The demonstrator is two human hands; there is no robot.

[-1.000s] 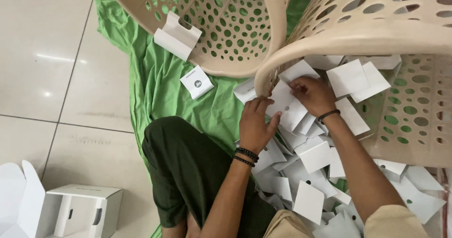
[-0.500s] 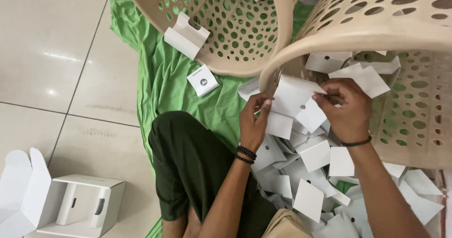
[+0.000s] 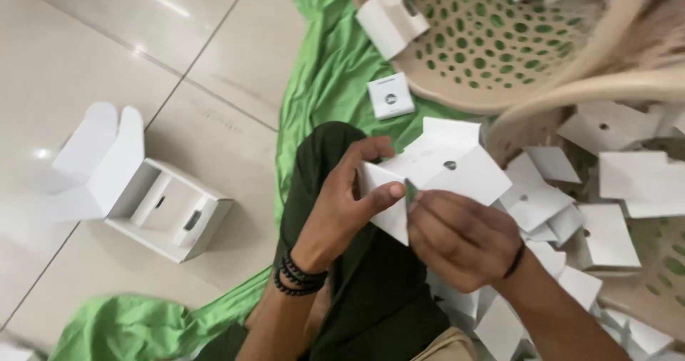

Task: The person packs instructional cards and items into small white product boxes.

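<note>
Both hands (image 3: 399,218) pinch a white card (image 3: 446,168) (over green cloth (image 3: 321,97)).

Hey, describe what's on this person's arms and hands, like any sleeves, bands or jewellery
Both forearms are bare, with no sleeves in view. The left hand has a stack of black beaded bracelets around its wrist. The right hand wears a single thin black band at the wrist. No rings, gloves or watch show on either hand.
</note>
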